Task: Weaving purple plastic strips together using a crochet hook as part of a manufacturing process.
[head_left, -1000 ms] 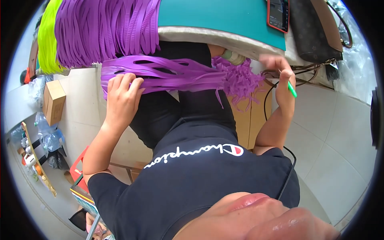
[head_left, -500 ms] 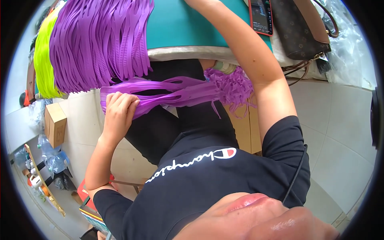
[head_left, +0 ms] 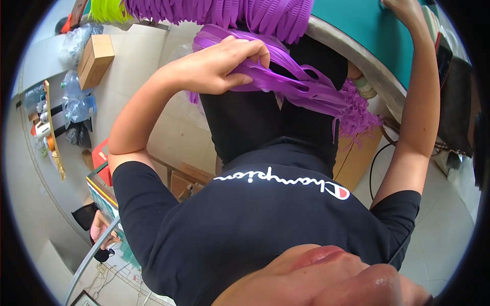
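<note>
Purple plastic strips (head_left: 286, 76), a flat bundle of them, lie across the person's lap over black trousers, just under the curved edge of the teal-topped table (head_left: 377, 30). Left hand (head_left: 224, 64) clenched around the bundle near its upper end, fingers curled over the top, thumb underneath. Far end of the bundle fans into a frayed purple tuft (head_left: 357, 115) close to the table rim. Right hand (head_left: 403, 6) reaches up onto the tabletop at the upper edge of view; mostly cut off, so grip cannot be told. More purple strips (head_left: 229, 13) hang over the table's near edge, yellow-green ones (head_left: 104, 10) beside them. Cardboard box (head_left: 94, 58) on the floor to the left.
</note>
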The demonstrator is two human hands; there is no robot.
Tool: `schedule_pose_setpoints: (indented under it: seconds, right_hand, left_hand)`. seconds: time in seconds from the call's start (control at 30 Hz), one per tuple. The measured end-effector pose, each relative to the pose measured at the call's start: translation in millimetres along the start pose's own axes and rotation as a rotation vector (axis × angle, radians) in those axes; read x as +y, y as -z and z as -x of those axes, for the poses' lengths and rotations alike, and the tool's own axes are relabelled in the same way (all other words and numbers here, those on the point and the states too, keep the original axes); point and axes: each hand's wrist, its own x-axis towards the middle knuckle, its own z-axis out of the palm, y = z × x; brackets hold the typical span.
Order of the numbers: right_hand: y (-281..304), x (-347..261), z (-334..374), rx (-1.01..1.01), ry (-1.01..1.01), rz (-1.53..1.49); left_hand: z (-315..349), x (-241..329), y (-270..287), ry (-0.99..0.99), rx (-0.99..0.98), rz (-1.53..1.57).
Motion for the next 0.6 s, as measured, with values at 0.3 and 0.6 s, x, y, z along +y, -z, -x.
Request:
schedule_pose_setpoints:
  seconds: [0.3, 0.6]
  right_hand:
    - [-7, -37, 125, 0.004, 0.348, -0.43]
    - [-44, -39, 180, -0.087, 0.613, -0.353]
  left_hand:
    - [1, -5, 11, 0.005, 0.088, 0.261]
    - [-9, 3, 13, 0.109, 0.059, 0.182]
